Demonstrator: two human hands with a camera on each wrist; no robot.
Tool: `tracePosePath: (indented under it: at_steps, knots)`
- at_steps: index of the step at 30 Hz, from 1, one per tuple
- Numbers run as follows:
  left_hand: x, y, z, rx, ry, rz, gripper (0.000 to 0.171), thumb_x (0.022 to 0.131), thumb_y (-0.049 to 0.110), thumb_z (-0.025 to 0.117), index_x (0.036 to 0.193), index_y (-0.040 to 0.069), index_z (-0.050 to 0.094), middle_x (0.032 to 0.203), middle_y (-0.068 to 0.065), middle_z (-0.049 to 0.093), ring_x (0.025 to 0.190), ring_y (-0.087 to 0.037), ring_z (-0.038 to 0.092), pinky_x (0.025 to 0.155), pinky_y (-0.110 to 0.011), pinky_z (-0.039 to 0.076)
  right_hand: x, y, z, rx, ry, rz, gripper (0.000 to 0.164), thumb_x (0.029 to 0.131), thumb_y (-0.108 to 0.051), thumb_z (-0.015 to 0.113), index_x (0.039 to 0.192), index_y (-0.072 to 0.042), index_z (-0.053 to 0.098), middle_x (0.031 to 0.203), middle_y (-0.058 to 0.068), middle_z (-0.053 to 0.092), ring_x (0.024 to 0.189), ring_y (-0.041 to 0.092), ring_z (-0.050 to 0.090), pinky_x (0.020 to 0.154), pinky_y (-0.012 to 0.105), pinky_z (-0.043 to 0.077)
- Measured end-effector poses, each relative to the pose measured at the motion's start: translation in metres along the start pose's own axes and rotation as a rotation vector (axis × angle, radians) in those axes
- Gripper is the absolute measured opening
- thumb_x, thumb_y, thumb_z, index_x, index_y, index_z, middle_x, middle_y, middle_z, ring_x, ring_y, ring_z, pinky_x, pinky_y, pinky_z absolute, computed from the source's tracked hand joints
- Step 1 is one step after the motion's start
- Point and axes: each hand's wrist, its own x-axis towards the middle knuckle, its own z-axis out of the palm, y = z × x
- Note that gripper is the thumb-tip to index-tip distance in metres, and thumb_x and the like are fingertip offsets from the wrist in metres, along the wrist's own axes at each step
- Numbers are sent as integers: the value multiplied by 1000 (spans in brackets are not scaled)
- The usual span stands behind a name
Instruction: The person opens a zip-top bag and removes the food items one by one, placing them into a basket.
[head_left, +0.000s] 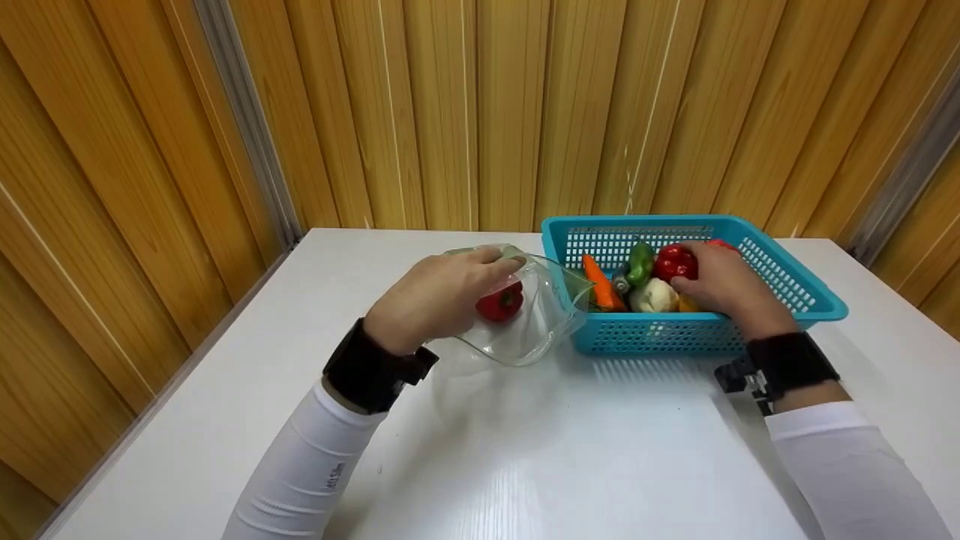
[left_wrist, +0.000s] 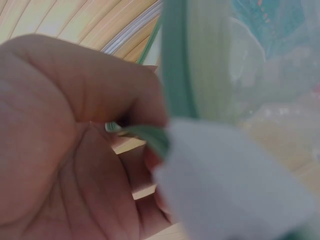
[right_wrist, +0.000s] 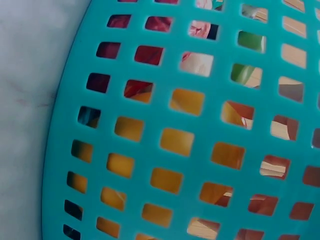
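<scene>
My left hand (head_left: 442, 296) pinches the edge of a clear plastic bag (head_left: 536, 330), whose green-edged mouth (left_wrist: 177, 60) fills much of the left wrist view. A red bell pepper (head_left: 500, 302) shows through the clear plastic, beside the fingers. Inside the turquoise basket (head_left: 645, 318), my right hand (head_left: 727, 279) grips another shiny red pepper (head_left: 673, 264) between thumb and fingers. Around it lie a carrot (head_left: 598, 281), a green pepper (head_left: 641, 264) and a whitish bulb (head_left: 654, 297). In the right wrist view the basket's perforated wall (right_wrist: 160, 115) hides most of the hand.
A yellow vegetable (right_wrist: 175, 141) shows through the basket's holes, low and near the right hand. More red (head_left: 721, 244) appears behind that hand. The white table (head_left: 525, 450) ends at wood-patterned panels (head_left: 510, 112) at the back and left.
</scene>
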Motion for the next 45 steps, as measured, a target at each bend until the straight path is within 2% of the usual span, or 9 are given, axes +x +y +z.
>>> tracePosePath:
  at_steps: [5, 11, 16, 21, 25, 29, 33, 38, 45]
  knots:
    - [0, 1, -1, 11, 7, 3, 70, 82, -5, 74, 144, 19, 54, 130, -5, 62, 113, -24, 66, 91, -40, 58, -5, -11, -6, -8, 39, 3, 61, 99, -29, 57, 145, 6, 39, 138, 36, 46, 121, 52, 47, 100, 68, 43]
    - [1, 2, -1, 5, -4, -1, 70, 82, -4, 76, 144, 20, 54, 132, -4, 61, 115, -23, 65, 93, -40, 57, -15, -29, -12, -73, -41, -68, 61, 99, -30, 58, 144, 6, 42, 133, 35, 53, 117, 49, 53, 97, 64, 46]
    - [1, 2, -1, -10, 1, 14, 70, 81, -2, 77, 144, 19, 54, 131, -5, 62, 116, -23, 64, 95, -41, 56, -25, -51, -17, -78, -82, -108, 60, 99, -34, 58, 144, 3, 44, 132, 31, 56, 115, 46, 55, 96, 63, 47]
    - [0, 3, -2, -24, 16, 29, 67, 82, -3, 76, 141, 19, 56, 130, -4, 63, 116, -22, 63, 97, -40, 54, -38, -77, -25, -71, 7, -143, 54, 100, -37, 55, 140, -1, 50, 127, 27, 61, 110, 42, 60, 91, 58, 52]
    - [0, 6, -4, -20, 9, 26, 70, 80, -5, 77, 142, 19, 56, 132, -2, 62, 117, -20, 62, 99, -38, 53, -53, -98, -25, -21, 126, -281, 37, 100, -28, 58, 128, -4, 60, 114, 20, 70, 101, 35, 67, 84, 53, 57]
    - [-1, 11, -8, 0, -13, 16, 73, 80, -5, 76, 145, 20, 53, 134, -2, 60, 113, -20, 63, 96, -38, 55, -66, -120, -15, 5, 208, -544, 15, 92, -14, 67, 107, -10, 71, 97, 5, 75, 86, 21, 68, 75, 40, 60]
    - [-2, 15, -11, -13, -33, 18, 67, 85, -2, 72, 145, 19, 52, 135, -3, 58, 104, -21, 65, 85, -35, 59, -77, -139, -3, -39, 234, -749, 10, 85, -11, 75, 94, -15, 75, 88, -4, 71, 77, 11, 61, 68, 27, 56]
    - [-2, 18, -13, -10, -42, 22, 64, 86, 0, 72, 145, 18, 53, 135, -4, 58, 99, -20, 65, 81, -33, 59, -85, -151, 5, -32, 241, -835, 12, 83, -9, 76, 94, -13, 75, 85, -3, 70, 72, 8, 58, 65, 23, 55]
    - [-4, 25, -12, 13, 10, 73, 51, 93, 4, 64, 141, 17, 54, 127, -5, 59, 84, -23, 64, 67, -34, 57, -85, -157, 13, 5, 89, -875, 24, 86, -7, 69, 109, -9, 74, 96, 1, 74, 77, 11, 67, 73, 27, 60]
